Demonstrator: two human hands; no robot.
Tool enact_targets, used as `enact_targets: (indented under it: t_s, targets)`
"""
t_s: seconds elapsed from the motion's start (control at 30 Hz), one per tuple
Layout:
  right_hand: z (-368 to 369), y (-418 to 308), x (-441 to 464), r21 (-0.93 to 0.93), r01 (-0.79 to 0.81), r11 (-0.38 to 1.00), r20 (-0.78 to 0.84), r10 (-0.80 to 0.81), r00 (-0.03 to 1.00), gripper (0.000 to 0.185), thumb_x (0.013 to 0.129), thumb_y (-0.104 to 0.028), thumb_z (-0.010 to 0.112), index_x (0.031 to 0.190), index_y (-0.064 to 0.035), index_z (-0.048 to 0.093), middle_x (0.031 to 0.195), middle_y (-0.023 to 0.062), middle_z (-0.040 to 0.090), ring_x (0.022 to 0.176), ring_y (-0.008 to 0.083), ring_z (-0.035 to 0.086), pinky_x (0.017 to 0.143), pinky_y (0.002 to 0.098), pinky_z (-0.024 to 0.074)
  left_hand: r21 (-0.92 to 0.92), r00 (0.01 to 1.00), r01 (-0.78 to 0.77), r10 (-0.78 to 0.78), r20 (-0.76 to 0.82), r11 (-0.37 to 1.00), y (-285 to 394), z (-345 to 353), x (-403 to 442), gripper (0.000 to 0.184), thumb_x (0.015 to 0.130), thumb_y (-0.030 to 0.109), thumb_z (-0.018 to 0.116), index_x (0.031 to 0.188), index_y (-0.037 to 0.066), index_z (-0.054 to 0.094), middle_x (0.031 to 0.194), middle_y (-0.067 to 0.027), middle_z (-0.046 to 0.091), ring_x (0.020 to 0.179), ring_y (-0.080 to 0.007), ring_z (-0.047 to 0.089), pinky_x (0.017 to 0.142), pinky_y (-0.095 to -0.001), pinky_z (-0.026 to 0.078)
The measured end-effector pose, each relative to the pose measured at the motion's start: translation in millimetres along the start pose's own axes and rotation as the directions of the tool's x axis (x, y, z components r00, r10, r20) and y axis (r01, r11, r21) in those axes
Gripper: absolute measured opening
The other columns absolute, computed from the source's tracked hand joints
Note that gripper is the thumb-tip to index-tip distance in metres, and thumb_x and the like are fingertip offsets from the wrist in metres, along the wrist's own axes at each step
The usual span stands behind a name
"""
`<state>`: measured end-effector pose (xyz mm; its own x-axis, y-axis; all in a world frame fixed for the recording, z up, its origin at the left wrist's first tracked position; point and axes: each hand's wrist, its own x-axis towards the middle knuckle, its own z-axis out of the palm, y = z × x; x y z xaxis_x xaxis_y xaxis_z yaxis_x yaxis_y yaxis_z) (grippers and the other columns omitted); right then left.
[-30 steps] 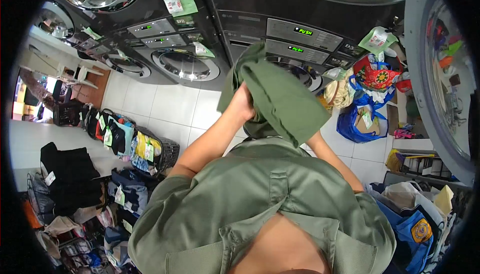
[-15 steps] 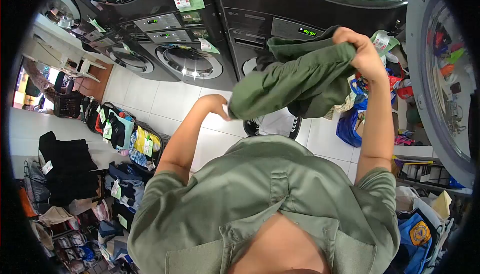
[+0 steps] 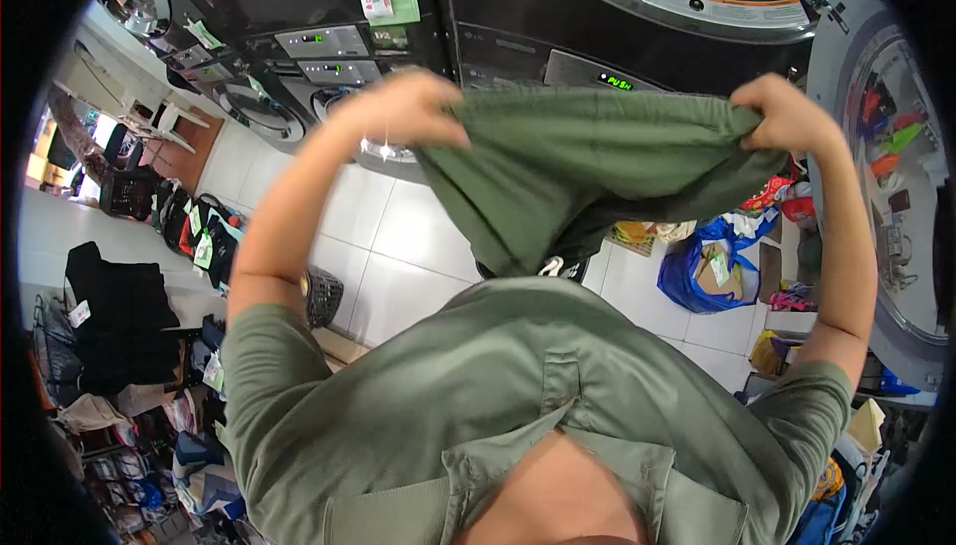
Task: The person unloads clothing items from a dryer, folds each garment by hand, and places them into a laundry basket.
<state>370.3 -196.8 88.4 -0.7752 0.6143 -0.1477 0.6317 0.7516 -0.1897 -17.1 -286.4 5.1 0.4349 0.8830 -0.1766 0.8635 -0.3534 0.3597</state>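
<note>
A dark green garment is stretched wide in the air in front of my chest, its lower part hanging in a drooping fold. Whether it is trousers or a top, I cannot tell. My left hand, slightly blurred, is closed on its upper left corner. At the upper right corner, my right hand pinches the cloth between thumb and fingers. Beneath the hanging cloth, a dark basket on the floor is mostly hidden.
Black dryers and washers stand ahead, with a round door swung wide at the right. A blue bag sits on the white tiled floor. A grey basket and piles of tagged clothes lie to the left.
My left hand has risen up and left, and my right hand has moved right and slightly down. The bunched garment is now spread wide between them.
</note>
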Motion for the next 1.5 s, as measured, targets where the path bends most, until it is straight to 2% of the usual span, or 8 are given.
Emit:
enact_targets:
  t_s: [0.2,0.33,0.57,0.73,1.07,1.3,1.4,1.5]
  targets:
    - [-46,-3,-22,-0.366,-0.18,0.913,-0.686,-0.134,0.715,0.027,0.059,-0.021,0.072,0.072,-0.0019,0.058,0.068,0.0068,0.058,0.069,0.0213,0.057,0.074,0.0368,0.0393,0.595,0.683,0.117,0.37,-0.63,0.795,6,-95,-33,0.03,0.062,0.026,0.07,0.08,0.004,0.061,0.081,-0.0057,0.059,0.087,-0.0218,0.056,0.097,-0.0425,0.026]
    - [17,37,-7,-0.615,-0.102,0.782,-0.443,-0.236,0.865,0.028,0.063,-0.023,0.069,0.076,-0.0031,0.054,0.08,0.0072,0.054,0.086,0.025,0.053,0.091,0.0446,0.029,0.779,0.681,0.041,0.553,-0.48,0.626,-48,-70,-26,0.027,0.064,0.027,0.068,0.082,0.008,0.061,0.072,-0.0055,0.057,0.079,-0.0209,0.056,0.088,-0.0404,0.036]
    - [8,-1,-59,-0.082,0.111,0.99,-0.912,-0.119,0.391,0.021,0.061,-0.009,0.067,0.075,-0.0013,0.055,0.091,0.0078,0.058,0.09,0.019,0.054,0.086,0.0353,0.0377,0.328,0.584,-0.075,0.309,-0.751,0.942,-2,-60,-88,0.025,0.058,0.016,0.071,0.071,0.006,0.052,0.083,-0.0042,0.057,0.089,-0.0201,0.053,0.087,-0.0402,0.035]
    - [50,82,44,0.955,-0.037,0.293,-0.089,0.404,0.91,0.035,0.074,-0.007,0.056,0.107,0.002,0.048,0.096,0.0088,0.057,0.089,0.017,0.054,0.078,0.0297,0.045,-0.727,0.806,-0.04,-0.408,-0.429,0.685,-58,-28,-32,0.026,0.072,0.009,0.055,0.095,-0.002,0.053,0.081,-0.0048,0.057,0.071,-0.0105,0.052,0.064,-0.024,0.043]
    - [-4,-98,142,0.475,0.33,0.815,-0.647,0.07,0.759,0.04,0.063,-0.006,0.063,0.1,-0.0005,0.05,0.088,0.0046,0.055,0.081,0.0145,0.053,0.073,0.0263,0.0429,-0.54,0.541,-0.84,-0.023,-0.84,-0.042,55,-28,30,0.04,0.087,0.028,0.05,0.115,0.0,0.045,0.102,-0.0143,0.057,0.086,-0.0224,0.059,0.079,-0.0341,0.045]
    - [-77,-4,105,0.803,0.596,0.031,-0.596,-0.009,0.803,0.032,0.067,0.001,0.048,0.098,0.0074,0.053,0.096,0.0171,0.058,0.085,0.0279,0.059,0.08,0.0409,0.0483,-0.9,0.542,-0.158,-0.727,-0.422,0.405,-66,222,94,0.045,0.087,0.036,0.047,0.113,-0.001,0.047,0.108,-0.0138,0.056,0.1,-0.0204,0.052,0.085,-0.0288,0.039]
    - [-85,0,101,0.815,0.564,-0.131,-0.579,-0.163,0.799,0.029,0.069,0.002,0.047,0.096,0.0097,0.054,0.097,0.0196,0.058,0.086,0.0297,0.059,0.08,0.0436,0.0483,-0.85,0.847,-0.29,-0.531,-0.014,-0.44,-36,233,85,0.047,0.087,0.036,0.045,0.115,-0.002,0.046,0.112,-0.0133,0.054,0.102,-0.0174,0.051,0.083,-0.0291,0.04]
    - [-90,8,93,0.826,0.536,-0.175,-0.564,-0.222,0.795,0.029,0.072,0.002,0.045,0.098,0.0097,0.053,0.097,0.0205,0.058,0.089,0.0314,0.058,0.082,0.0452,0.0478,-0.915,0.936,-0.204,-0.345,-0.077,-0.347,-14,199,70,0.042,0.086,0.027,0.049,0.115,-0.002,0.047,0.115,-0.0137,0.052,0.106,-0.0161,0.049,0.089,-0.0309,0.04]
